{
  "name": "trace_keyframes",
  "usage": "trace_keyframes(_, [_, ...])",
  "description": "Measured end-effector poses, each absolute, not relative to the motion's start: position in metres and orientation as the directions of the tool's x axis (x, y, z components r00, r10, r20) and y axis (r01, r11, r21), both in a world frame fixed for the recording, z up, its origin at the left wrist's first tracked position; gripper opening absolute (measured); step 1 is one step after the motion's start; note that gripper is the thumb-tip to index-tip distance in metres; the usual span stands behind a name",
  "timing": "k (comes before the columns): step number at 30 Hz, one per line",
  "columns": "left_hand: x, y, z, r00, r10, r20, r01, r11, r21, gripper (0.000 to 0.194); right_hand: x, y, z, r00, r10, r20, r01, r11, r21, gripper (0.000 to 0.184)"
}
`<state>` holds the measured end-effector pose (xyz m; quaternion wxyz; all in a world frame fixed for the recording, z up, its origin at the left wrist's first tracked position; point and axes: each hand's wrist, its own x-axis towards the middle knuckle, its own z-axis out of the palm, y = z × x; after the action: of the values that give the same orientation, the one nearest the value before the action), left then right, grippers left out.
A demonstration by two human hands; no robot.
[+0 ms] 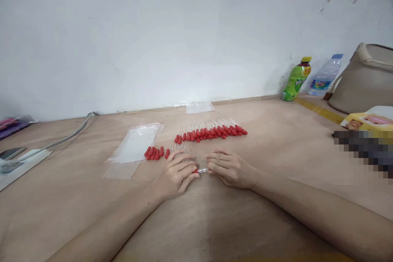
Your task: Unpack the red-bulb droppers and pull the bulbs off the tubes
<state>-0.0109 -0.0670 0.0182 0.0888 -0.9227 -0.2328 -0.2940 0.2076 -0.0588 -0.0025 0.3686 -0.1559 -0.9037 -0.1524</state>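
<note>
My left hand (178, 174) and my right hand (227, 168) rest on the tan table, fingertips facing each other. Between them they pinch one glass dropper (201, 170): the left fingers are closed on its red bulb end, the right fingers on its clear tube. Just beyond the left hand lies a short row of red-bulbed droppers (155, 153). A longer row of droppers (211, 131) with red bulbs lies farther back, tubes pointing away from me. A pile of clear plastic bags (135, 147) lies left of the short row.
Another clear bag (199, 107) lies by the wall. A green bottle (296, 80), a water bottle (325, 75) and a beige bag (365, 80) stand at the back right, with a printed packet (368, 122) nearby. At far left lie a grey cable (67, 135) and a phone (12, 152).
</note>
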Motion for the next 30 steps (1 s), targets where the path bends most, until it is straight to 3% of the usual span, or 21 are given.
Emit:
trace_keyframes(3, [-0.02,-0.068,0.018,0.722,0.377,0.581,0.48,-0.877,-0.028,0.01,0.214,-0.057,-0.003,-0.664,0.16,0.73,0.381,0.913,0.147,0.015])
trace_keyframes(5, [-0.031,-0.065,0.018,0.68,0.429,0.595,0.526,-0.85,0.011,0.012,0.222,-0.052,-0.004,-0.608,0.219,0.763,0.419,0.905,0.074,0.016])
trace_keyframes(10, [-0.063,-0.046,0.022,0.339,0.668,0.662,0.765,-0.605,0.219,0.022,0.236,-0.037,-0.011,-0.411,0.505,0.759,0.618,0.766,-0.175,0.019])
trace_keyframes(16, [-0.078,-0.031,0.033,0.152,0.848,0.508,0.884,-0.346,0.313,0.027,0.217,-0.039,-0.012,-0.417,0.594,0.687,0.648,0.725,-0.233,0.029])
trace_keyframes(20, [-0.076,-0.031,0.039,0.091,0.873,0.479,0.906,-0.273,0.325,0.031,0.198,-0.044,-0.01,-0.426,0.596,0.681,0.639,0.731,-0.24,0.018])
trace_keyframes(30, [-0.073,-0.03,0.038,0.222,0.872,0.437,0.925,-0.33,0.189,0.027,0.152,-0.046,-0.006,-0.423,0.606,0.674,0.669,0.71,-0.22,0.012])
